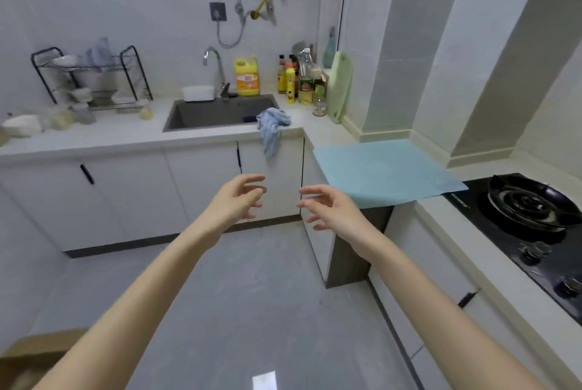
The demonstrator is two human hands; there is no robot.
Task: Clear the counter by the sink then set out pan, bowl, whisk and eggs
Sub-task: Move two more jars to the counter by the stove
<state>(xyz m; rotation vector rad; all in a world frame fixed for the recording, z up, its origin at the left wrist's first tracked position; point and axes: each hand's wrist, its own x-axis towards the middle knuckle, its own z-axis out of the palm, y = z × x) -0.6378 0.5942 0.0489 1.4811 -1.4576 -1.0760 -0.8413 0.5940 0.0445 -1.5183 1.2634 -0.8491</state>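
- Your left hand (239, 197) is out in front of you above the floor, its fingers loosely curled and spread, with nothing in it.
- Your right hand (327, 208) is just beside it, a small gap between the two; its fingers are likewise relaxed and parted, and it holds nothing.
- Neither hand touches any surface; both are near the white cabinet doors below the counter (126, 134).
- The counter runs along the far wall and turns at the right corner towards you.
- The sink (217, 115) is set into the far run, with the faucet (214, 65) at its far edge and a white container (198, 93) just left of the faucet's base.
- A blue cloth (271, 129) is bunched on the sink's right near corner and hangs over the counter front.
- A yellow detergent jug (248, 76) stands behind the sink; right of it is a cluster of bottles (297, 80), then a pale green cutting board (339, 87) leaning upright in the corner.
- A light blue mat (384, 169) lies flat on the right run of counter, its near edge overhanging.
- Nearer to you on the right is the black gas stove (519, 219).
- Far left on the counter is a black dish rack (91, 77) holding pale crockery, too blurred to tell apart.
- Pale bundles (22, 129) lie on the counter left of the rack; you cannot tell what they are.
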